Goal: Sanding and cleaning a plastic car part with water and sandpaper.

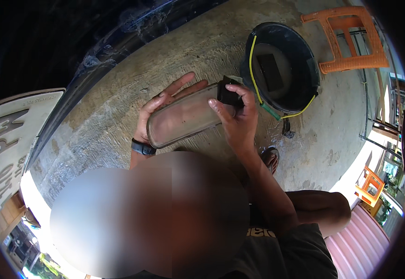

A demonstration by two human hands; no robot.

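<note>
My left hand (158, 104) cradles an oblong, translucent panel with a thin rim (177, 124) from underneath, its fingers showing along the far long edge. A watch is on that wrist. My right hand (237, 116) grips a dark, flat, rectangular pad (230, 96) at the right end of the panel, with the thumb over the panel. Just beyond sits a black bucket (298, 79) with a yellow handle. It holds murky liquid and another dark rectangular piece (270, 72).
A dark vehicle body (35, 42) with a plate (19, 125) fills the left. Orange stools (332, 65) (369, 197) stand at the right, near a pink corrugated object (351, 237). Concrete floor (91, 149) lies beneath. My knee (332, 209) is at lower right; the lower middle is blurred.
</note>
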